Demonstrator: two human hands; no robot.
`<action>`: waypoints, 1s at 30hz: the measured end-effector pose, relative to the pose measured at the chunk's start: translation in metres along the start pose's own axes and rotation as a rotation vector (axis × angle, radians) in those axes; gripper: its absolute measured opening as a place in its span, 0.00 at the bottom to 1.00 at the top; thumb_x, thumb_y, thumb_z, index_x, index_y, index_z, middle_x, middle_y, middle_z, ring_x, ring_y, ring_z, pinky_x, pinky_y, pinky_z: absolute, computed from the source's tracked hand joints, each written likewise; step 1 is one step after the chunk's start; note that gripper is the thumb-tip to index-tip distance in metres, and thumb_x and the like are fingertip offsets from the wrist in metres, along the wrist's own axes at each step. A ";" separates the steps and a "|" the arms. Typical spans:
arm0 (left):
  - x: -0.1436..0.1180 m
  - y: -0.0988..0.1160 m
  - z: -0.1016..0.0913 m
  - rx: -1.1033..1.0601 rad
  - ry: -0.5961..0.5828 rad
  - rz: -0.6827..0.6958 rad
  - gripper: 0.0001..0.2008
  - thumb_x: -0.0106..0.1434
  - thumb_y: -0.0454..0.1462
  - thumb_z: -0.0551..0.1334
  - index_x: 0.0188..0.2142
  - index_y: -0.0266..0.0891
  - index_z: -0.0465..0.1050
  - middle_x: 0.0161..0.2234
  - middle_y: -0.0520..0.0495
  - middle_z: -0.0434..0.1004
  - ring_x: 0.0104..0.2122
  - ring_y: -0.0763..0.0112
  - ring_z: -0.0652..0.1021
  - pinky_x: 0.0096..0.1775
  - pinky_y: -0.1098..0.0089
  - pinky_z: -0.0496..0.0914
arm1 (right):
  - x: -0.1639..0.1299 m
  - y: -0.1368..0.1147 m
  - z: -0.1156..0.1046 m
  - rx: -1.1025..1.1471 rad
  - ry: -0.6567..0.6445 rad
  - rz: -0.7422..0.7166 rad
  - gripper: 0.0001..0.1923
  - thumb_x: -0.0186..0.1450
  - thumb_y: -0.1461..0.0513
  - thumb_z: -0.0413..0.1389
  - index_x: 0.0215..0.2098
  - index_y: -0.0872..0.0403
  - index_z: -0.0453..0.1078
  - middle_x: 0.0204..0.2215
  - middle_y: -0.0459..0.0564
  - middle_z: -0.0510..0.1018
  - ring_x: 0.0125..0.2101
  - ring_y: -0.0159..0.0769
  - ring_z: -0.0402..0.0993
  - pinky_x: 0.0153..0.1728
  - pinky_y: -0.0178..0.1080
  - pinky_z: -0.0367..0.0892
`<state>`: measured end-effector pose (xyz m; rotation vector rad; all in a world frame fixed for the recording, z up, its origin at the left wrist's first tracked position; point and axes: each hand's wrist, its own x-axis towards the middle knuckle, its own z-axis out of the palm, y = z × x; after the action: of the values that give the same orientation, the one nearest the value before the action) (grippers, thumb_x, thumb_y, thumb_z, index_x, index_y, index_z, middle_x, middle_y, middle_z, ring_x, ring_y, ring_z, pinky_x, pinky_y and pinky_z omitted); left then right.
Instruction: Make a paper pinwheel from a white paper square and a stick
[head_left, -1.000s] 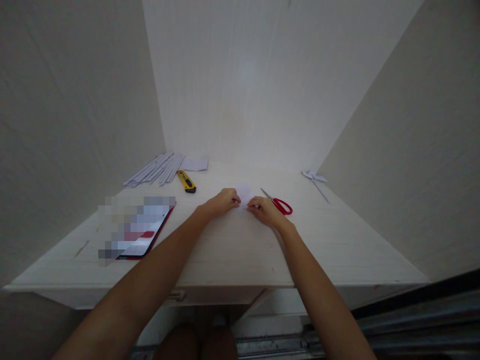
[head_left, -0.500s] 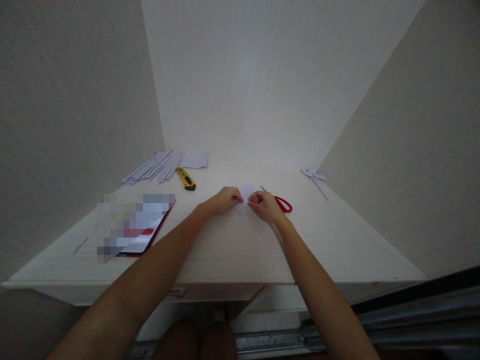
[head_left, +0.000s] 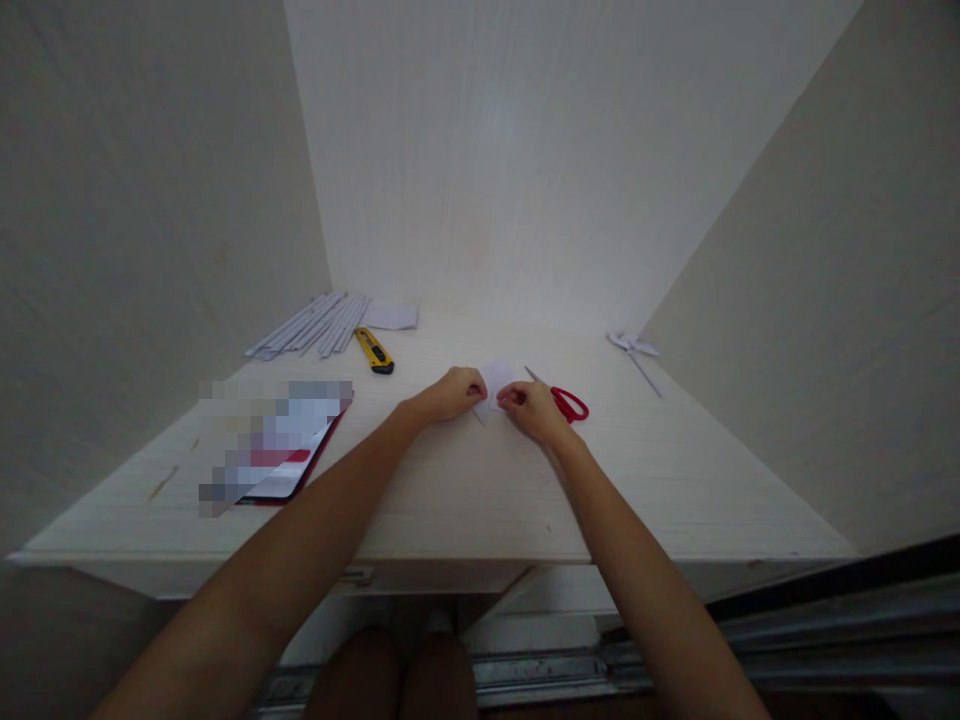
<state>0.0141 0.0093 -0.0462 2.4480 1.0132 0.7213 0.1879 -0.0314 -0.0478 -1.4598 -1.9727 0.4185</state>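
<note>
Between my hands, over the middle of the desk, is a small piece of white paper (head_left: 497, 374). My left hand (head_left: 457, 392) pinches its left side, and a pointed corner of the paper sticks out below the fingers. On the right side, my right hand (head_left: 528, 406) grips the paper between thumb and fingers. Just beside that hand lie scissors (head_left: 571, 404) with red handles, their blade tip showing beyond the knuckles. The hands hide part of the paper, so its folds are hard to make out.
A bundle of white paper sticks (head_left: 315, 328), a stack of paper squares (head_left: 394, 317) and a yellow box cutter (head_left: 374, 351) lie at the back left. A tablet (head_left: 281, 480), partly blurred, lies left. A paper pinwheel (head_left: 634, 350) sits at back right. Walls enclose the desk (head_left: 465, 500).
The view has shifted slightly, moving everything a little. Both hands stay on the paper, with only small finger movements; more of the lower paper corner shows.
</note>
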 end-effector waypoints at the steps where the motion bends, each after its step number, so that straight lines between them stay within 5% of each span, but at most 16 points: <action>1: 0.000 0.000 0.000 0.000 0.001 0.008 0.09 0.54 0.30 0.55 0.30 0.33 0.74 0.31 0.45 0.75 0.31 0.73 0.73 0.36 0.72 0.66 | 0.000 0.000 0.000 -0.003 0.000 -0.003 0.07 0.54 0.67 0.53 0.28 0.59 0.73 0.22 0.48 0.74 0.22 0.27 0.66 0.25 0.31 0.60; 30: 0.001 0.002 -0.003 0.060 -0.090 0.081 0.08 0.51 0.29 0.56 0.28 0.33 0.74 0.29 0.45 0.75 0.31 0.71 0.72 0.36 0.71 0.65 | -0.001 -0.008 -0.001 0.013 -0.021 0.056 0.10 0.54 0.68 0.51 0.33 0.61 0.72 0.20 0.47 0.71 0.20 0.26 0.62 0.23 0.31 0.58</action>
<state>0.0142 0.0092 -0.0419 2.5610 0.9197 0.6081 0.1831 -0.0349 -0.0422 -1.5107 -1.9457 0.4727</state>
